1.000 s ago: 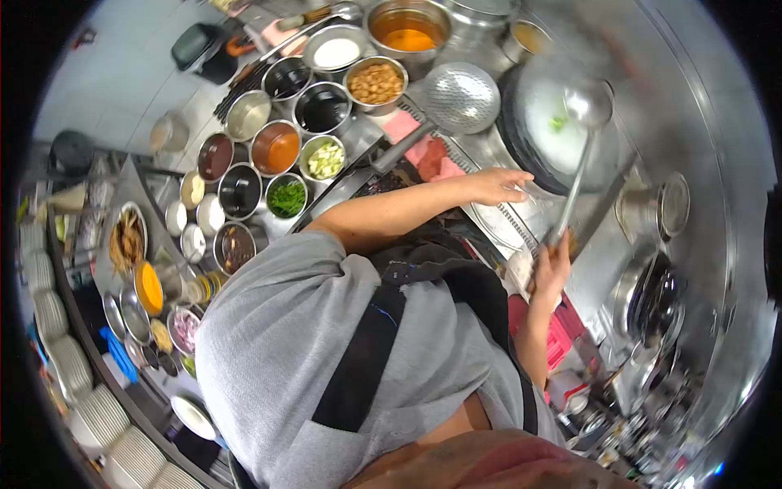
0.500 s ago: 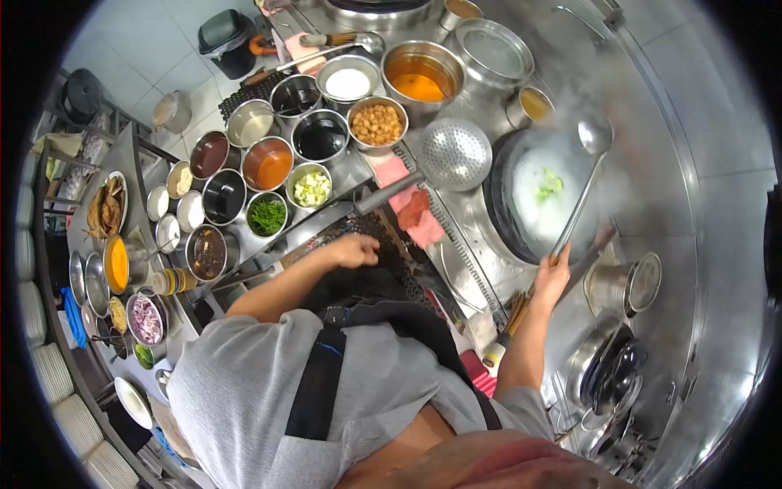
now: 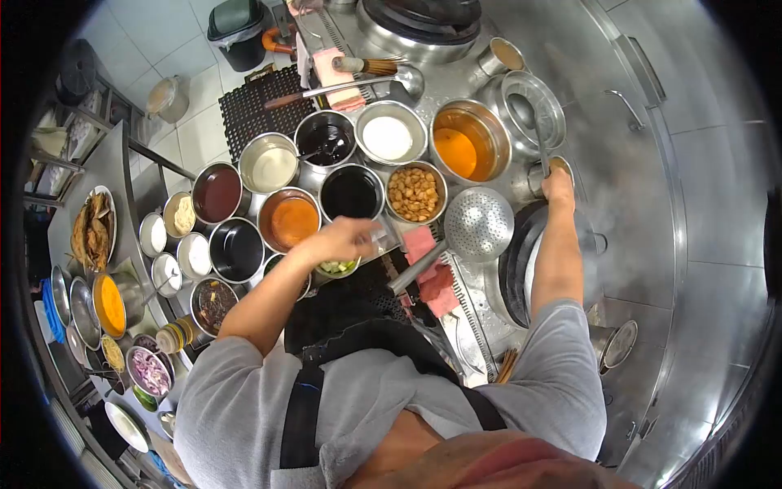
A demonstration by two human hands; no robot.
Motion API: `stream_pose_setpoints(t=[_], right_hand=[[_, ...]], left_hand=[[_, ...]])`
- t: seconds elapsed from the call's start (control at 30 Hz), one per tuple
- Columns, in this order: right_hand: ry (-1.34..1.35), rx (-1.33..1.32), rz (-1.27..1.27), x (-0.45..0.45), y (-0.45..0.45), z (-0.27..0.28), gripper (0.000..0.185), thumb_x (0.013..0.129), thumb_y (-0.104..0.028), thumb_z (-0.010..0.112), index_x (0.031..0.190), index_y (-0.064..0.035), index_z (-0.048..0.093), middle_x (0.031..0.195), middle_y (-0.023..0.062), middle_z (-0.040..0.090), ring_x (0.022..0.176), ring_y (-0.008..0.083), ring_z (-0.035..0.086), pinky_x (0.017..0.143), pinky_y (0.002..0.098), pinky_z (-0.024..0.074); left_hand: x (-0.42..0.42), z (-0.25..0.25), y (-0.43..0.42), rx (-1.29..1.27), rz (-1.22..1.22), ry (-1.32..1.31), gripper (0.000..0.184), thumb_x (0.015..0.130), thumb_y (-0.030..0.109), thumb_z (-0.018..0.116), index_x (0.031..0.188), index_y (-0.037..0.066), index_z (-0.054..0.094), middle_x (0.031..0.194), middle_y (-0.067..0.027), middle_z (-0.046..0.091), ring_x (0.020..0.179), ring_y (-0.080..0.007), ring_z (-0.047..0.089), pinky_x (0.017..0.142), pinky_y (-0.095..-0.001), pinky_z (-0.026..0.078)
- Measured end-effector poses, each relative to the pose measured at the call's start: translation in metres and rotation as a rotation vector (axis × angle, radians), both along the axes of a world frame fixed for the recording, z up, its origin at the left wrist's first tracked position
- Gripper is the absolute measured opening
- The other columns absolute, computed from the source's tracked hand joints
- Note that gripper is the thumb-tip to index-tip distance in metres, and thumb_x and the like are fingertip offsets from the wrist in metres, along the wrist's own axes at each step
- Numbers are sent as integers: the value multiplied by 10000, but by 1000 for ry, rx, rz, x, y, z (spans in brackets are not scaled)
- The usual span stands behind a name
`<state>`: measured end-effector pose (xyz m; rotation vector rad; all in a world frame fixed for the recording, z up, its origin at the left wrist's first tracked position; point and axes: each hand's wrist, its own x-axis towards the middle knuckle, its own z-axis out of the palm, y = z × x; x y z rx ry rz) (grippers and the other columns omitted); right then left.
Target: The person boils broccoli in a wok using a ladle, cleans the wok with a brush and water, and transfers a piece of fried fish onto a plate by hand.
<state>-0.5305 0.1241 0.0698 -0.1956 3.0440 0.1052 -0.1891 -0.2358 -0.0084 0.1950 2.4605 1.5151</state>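
My right hand (image 3: 558, 186) is closed around the handle of a ladle (image 3: 543, 143). The ladle's bowl is over a round steel pot with a glassy or wire top (image 3: 550, 106), close to a small steel cup (image 3: 529, 181). Over the bowl of chopped pale green vegetable (image 3: 338, 266) hovers my left hand (image 3: 342, 242), partly covering it. Its fingers are smeared by motion, so what they hold, if anything, cannot be seen. The dark wok (image 3: 517, 269) is partly hidden behind my right forearm, with steam around it.
A perforated skimmer (image 3: 479, 224) lies across the counter beside the wok. Steel pots of sauces, a bowl of browned cubes (image 3: 415, 194) and a pot of orange liquid (image 3: 458, 151) crowd the middle. Pink cloths (image 3: 436, 285) lie near the skimmer handle. A second ladle (image 3: 411, 81) rests farther back.
My right hand has carried the ladle from the wok back toward the pots. My left hand has moved from near my body to over the chopped vegetable bowl. The view has shifted.
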Motion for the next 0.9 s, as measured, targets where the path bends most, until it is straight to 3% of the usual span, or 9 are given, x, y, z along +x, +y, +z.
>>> stream_pose_setpoints(t=[0.1, 0.17, 0.3, 0.33, 0.5, 0.57, 0.63, 0.77, 0.9], right_hand=[[48, 81, -12, 29, -21, -2, 535, 768, -67, 581, 1285, -1, 459, 967, 257, 637, 994, 409, 595, 840, 470, 487], [169, 77, 2, 45, -8, -19, 582, 768, -58, 575, 1326, -5, 419, 936, 249, 640, 965, 404, 604, 828, 466, 489], [224, -161, 83, 84, -5, -10, 654, 782, -38, 544, 1407, -93, 358, 837, 203, 639, 841, 388, 625, 775, 466, 492], [274, -257, 171, 98, -4, -13, 617, 819, -43, 543, 1410, -112, 378, 701, 145, 607, 637, 302, 612, 610, 407, 500], [-151, -824, -103, 245, -53, 11, 581, 883, -75, 554, 1430, -138, 369, 560, 13, 488, 412, 83, 424, 371, 259, 345], [-252, -664, -42, 282, -50, 6, 607, 840, -81, 584, 1409, -69, 371, 607, 137, 491, 505, 186, 492, 569, 373, 451], [-118, -541, 199, 307, -55, -9, 626, 839, -38, 572, 1425, -115, 363, 573, 103, 472, 496, 174, 487, 527, 348, 451], [-203, -420, 227, 322, -82, -44, 661, 827, -87, 593, 1433, -95, 330, 910, 247, 626, 799, 292, 643, 747, 373, 483], [-252, -696, 175, 337, -102, -45, 680, 824, -98, 601, 1441, -90, 315, 991, 243, 634, 865, 290, 643, 793, 367, 476]], left_hand=[[-29, -27, -32, 335, 346, -140, 481, 823, 235, 655, 1212, -29, 555, 764, -106, 670, 666, -174, 647, 592, -309, 532], [-64, -49, -49, 245, 503, -219, 510, 843, 271, 638, 1240, -32, 534, 721, -91, 650, 529, -149, 597, 487, -290, 502], [-136, -74, -63, 291, 686, -282, 352, 833, 244, 613, 977, -71, 552, 677, -131, 635, 533, -191, 636, 442, -322, 513], [-150, -83, -63, 394, 762, -309, 350, 830, 217, 605, 1002, -82, 545, 721, -151, 644, 563, -216, 659, 458, -326, 536], [-178, -87, -67, 319, 871, -390, 337, 809, 69, 551, 1069, -142, 515, 887, -227, 664, 566, -254, 679, 462, -321, 548], [-173, -77, -65, 286, 864, -373, 327, 797, 1, 520, 1088, -146, 505, 952, -252, 655, 564, -261, 682, 456, -314, 552], [-171, -68, -62, 265, 881, -313, 363, 784, -40, 512, 1130, -145, 478, 973, -256, 647, 582, -262, 687, 464, -315, 563], [-175, -84, -62, 429, 854, -328, 466, 800, -57, 490, 1248, -120, 378, 1118, -285, 574, 624, -310, 689, 461, -330, 568], [-174, -85, -62, 458, 856, -314, 478, 803, -58, 476, 1267, -99, 368, 1167, -275, 543, 629, -316, 688, 458, -317, 566]])
